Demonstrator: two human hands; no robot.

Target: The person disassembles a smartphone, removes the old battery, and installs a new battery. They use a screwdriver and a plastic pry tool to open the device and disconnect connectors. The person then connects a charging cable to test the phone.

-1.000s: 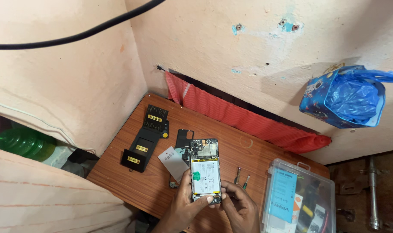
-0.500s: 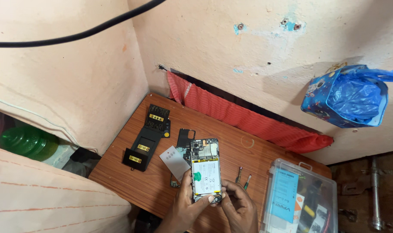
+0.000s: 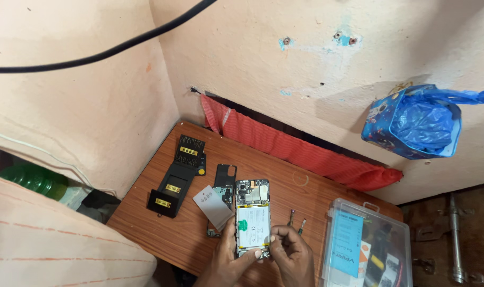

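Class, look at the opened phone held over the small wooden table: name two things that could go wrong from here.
1. The opened phone is propped between the left hand and right hand; it might slip.
2. Two small tools lie loose beside the right hand, so a nudge could roll them off the table.

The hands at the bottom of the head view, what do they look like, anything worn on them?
Both the left hand and the right hand are bare: no gloves, rings or watch show. No sleeve reaches the wrists in view; the forearms run off the frame's lower edge.
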